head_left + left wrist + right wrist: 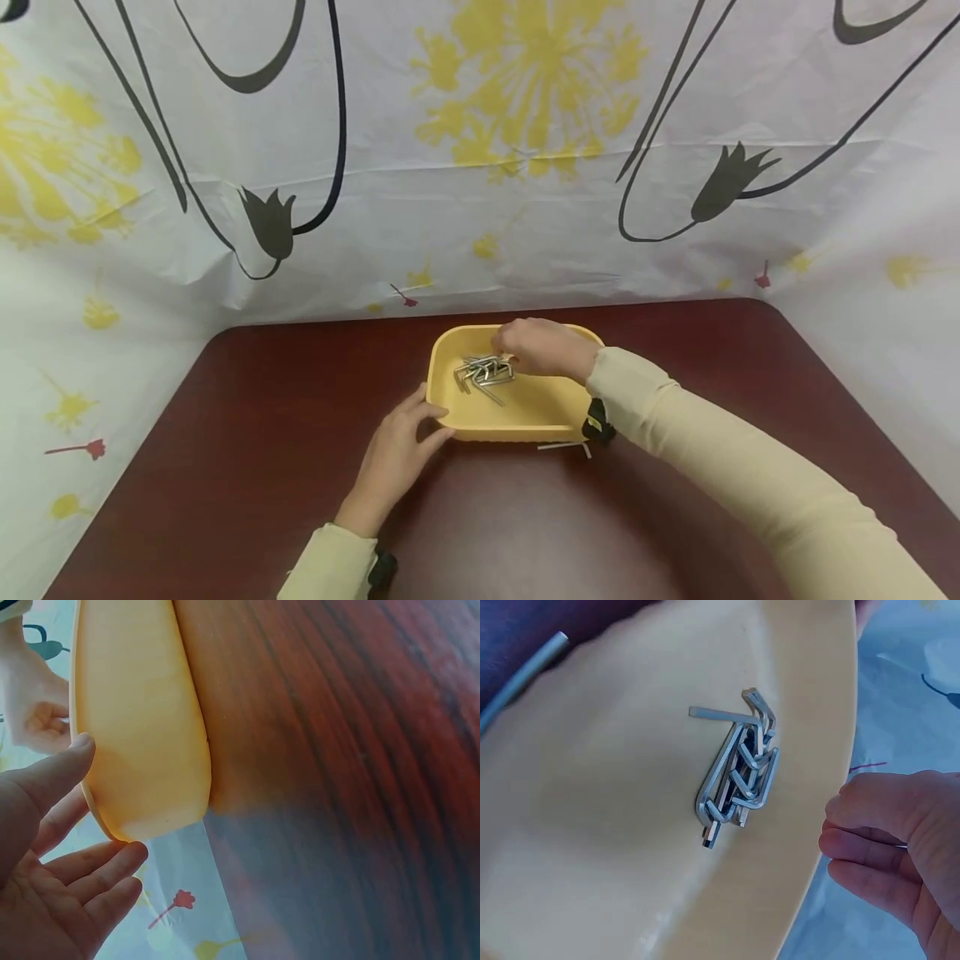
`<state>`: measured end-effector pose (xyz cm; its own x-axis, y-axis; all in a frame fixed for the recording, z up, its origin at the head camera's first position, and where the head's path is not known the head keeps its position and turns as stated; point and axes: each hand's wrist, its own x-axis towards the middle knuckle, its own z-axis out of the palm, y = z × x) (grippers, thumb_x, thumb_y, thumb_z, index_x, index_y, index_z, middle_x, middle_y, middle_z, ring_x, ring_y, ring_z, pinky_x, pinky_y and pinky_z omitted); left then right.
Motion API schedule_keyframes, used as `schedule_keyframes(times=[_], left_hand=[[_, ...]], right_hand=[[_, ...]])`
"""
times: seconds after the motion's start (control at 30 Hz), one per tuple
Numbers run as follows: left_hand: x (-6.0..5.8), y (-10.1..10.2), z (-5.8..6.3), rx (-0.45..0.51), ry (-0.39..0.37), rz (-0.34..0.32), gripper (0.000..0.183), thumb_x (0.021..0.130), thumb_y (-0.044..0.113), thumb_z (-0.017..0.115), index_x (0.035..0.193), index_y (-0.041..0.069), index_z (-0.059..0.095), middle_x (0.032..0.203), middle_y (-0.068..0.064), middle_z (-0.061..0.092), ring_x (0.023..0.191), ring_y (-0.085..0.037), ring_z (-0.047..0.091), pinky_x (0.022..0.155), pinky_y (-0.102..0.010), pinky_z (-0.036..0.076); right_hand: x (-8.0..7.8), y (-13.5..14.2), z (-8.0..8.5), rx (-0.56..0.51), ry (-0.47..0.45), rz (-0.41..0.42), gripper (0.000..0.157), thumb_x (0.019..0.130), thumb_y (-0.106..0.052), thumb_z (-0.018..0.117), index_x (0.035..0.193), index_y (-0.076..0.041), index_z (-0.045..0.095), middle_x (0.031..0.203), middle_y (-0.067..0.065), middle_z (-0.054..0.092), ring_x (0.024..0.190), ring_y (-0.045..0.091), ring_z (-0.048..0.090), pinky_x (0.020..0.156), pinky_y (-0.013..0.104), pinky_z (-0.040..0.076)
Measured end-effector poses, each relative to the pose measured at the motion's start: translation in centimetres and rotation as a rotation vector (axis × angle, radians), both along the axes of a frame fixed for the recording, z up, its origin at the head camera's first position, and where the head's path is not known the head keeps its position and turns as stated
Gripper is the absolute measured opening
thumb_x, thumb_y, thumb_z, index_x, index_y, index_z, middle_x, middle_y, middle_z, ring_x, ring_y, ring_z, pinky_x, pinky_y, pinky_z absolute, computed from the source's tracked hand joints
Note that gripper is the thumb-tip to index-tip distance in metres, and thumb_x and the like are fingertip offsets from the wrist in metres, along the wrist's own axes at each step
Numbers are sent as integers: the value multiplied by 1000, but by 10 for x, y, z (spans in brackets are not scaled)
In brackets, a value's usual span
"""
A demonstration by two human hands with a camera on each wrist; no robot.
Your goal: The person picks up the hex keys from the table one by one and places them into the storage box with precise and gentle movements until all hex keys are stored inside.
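Note:
A yellow tray (551, 408) holds a pile of silver hex keys (483, 371), tangled together towards its left side. My left hand (397, 450) grips the tray's near-left corner. In the left wrist view its thumb (75, 761) presses the outer wall while a finger goes behind the rim. My right hand (543, 346) hovers over the back of the tray, just right of the pile. Its fingers (870, 851) are curled in the right wrist view, and I see no key sticking out of them. A single hex key (562, 446) lies on the table against the tray's near side.
The dark red-brown table (315, 400) has rounded far corners. A white sheet (360, 250) with yellow and grey flower prints hangs behind it and along both sides. Dark bands with devices sit on both wrists.

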<state>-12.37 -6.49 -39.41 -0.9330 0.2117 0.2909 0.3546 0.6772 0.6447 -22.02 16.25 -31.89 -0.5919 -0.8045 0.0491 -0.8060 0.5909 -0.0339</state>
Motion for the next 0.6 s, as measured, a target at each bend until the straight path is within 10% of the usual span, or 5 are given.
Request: schedule_keyframes(times=[0.6], left_hand=[[6,4,6,5,-43,20,26,77,17,77,100,8,70,135,-17,49,123,-31,47,94,-45,43]], right_hand=[[63,33,8,-54,100,19,18,72,5,66,88,-4,67,84,5,64,73,17,61,59,26,50]])
